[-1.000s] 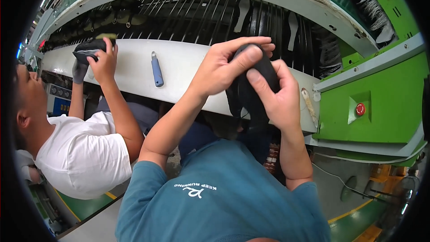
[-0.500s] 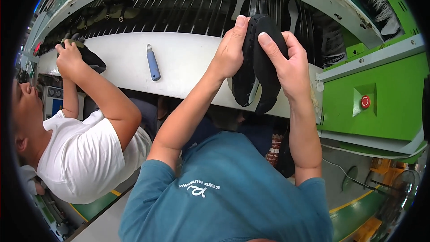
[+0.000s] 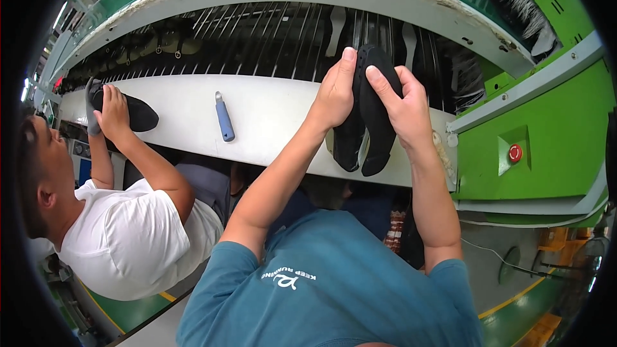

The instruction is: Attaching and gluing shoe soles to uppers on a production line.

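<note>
A black shoe upper (image 3: 348, 144) is held over the white worktop, its toe pointing away from me. My left hand (image 3: 334, 97) is closed round its left side, thumb along the far end. Against the upper lies a black sole (image 3: 377, 132), which my right hand (image 3: 410, 108) grips from the right, thumb pressed on its face. At the far end sole and upper touch; toward me a narrow gap with a pale strip shows between them. My fingers underneath are hidden.
A blue-handled tool (image 3: 225, 119) lies on the white worktop (image 3: 267, 115). Behind runs a rod conveyor (image 3: 257, 42) carrying shoe parts. At left a co-worker (image 3: 138, 225) handles a dark shoe (image 3: 143, 114). A green machine housing with a red button (image 3: 515, 153) stands at right.
The sole's near end has straightened and come closer to the upper. My grip looks the same. The co-worker's hands have shifted on their shoe, and the whole view has tilted slightly.
</note>
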`<move>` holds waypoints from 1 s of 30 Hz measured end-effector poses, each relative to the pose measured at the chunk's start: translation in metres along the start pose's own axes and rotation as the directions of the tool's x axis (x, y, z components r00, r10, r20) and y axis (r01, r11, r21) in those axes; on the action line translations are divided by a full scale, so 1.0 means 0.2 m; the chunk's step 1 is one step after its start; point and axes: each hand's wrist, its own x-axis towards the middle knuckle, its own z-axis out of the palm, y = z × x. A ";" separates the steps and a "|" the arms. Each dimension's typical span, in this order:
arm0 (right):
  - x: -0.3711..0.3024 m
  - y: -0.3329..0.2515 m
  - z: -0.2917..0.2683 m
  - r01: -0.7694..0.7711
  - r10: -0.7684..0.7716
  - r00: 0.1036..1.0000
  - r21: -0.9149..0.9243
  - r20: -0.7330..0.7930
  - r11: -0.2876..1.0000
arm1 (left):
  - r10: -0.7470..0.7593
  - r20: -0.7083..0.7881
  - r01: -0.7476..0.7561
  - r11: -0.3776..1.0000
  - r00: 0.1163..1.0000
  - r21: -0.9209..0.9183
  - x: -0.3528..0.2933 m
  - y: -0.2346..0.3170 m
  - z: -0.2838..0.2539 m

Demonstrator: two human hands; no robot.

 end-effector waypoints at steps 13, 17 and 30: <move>0.01 0.03 -0.08 0.045 -0.047 0.999 -0.082 -0.025 0.996 | 0.045 -0.022 -0.040 0.976 0.999 0.213 0.04 -0.07 0.04; -0.03 0.04 -0.08 0.068 -0.068 0.998 -0.035 0.008 0.997 | 0.152 0.025 -0.151 0.921 0.988 0.359 -0.02 0.01 0.05; -0.39 0.10 0.08 0.086 -0.119 0.987 0.277 0.106 0.957 | 0.372 0.025 -0.363 0.886 0.928 0.288 -0.36 0.14 -0.09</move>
